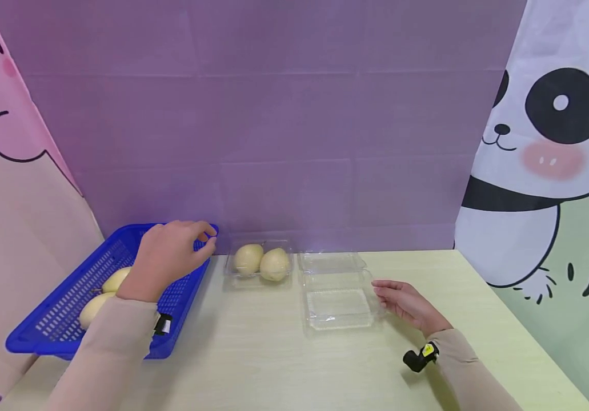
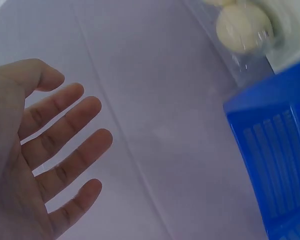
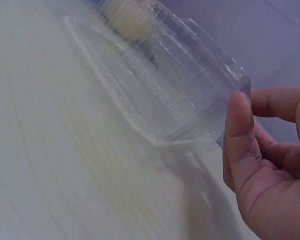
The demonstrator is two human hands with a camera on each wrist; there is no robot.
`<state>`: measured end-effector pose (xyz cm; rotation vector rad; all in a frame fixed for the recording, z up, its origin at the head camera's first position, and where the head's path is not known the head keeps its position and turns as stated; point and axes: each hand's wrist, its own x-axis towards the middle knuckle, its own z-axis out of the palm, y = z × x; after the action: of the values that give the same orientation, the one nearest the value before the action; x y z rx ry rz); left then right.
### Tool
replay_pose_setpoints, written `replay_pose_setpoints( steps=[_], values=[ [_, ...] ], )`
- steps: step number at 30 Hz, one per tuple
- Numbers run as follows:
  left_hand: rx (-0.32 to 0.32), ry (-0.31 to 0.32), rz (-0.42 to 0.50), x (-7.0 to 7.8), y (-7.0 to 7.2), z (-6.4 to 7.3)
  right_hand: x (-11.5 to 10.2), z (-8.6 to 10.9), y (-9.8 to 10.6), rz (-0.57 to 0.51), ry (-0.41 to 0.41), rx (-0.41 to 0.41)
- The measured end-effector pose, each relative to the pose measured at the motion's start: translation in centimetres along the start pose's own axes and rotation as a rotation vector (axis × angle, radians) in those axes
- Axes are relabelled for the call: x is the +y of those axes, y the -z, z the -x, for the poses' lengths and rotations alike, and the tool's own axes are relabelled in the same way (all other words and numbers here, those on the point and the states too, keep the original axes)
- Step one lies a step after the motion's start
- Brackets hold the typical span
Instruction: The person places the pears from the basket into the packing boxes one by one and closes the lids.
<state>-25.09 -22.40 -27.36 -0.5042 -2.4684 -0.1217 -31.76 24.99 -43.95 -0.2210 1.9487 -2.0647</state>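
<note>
Pears (image 1: pixel 275 265) visible total four; right hand (image 1: pixel 407 304) pinches one box (image 1: pixel 337 308), left hand (image 1: pixel 169 254) spread, empty.

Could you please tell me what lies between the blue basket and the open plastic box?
In the head view, a clear box holding two pears stands between the blue basket and the open plastic box.

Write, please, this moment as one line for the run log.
left grip: empty, near blue basket with pears | right grip: pinches edge of open, empty clear box | second box: two pears inside
</note>
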Motion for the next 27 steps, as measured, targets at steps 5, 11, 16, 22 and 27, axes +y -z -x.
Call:
replay_pose_setpoints(
  steps=[5, 11, 16, 22, 27],
  values=[
    [-0.058, 0.074, 0.003, -1.4, 1.0, 0.4, -0.1, 0.0, 0.1, 0.001, 0.006, 0.002],
    [-0.182, 0.189, 0.013, -3.7, 1.6, 0.9, 0.0, 0.0, 0.1, 0.005, -0.004, 0.007],
    [-0.250, 0.238, 0.064, -6.1, 2.1, 1.7, 0.1, 0.1, 0.2, -0.003, -0.002, 0.006],
    [-0.381, 0.265, 0.086, -8.8, 2.2, 2.6, 0.1, 0.1, 0.2, -0.004, 0.001, 0.003],
    [-0.441, 0.295, 0.097, -10.3, 2.1, 3.1, 0.2, 0.1, 0.2, -0.006, -0.001, 0.010]
  ],
)
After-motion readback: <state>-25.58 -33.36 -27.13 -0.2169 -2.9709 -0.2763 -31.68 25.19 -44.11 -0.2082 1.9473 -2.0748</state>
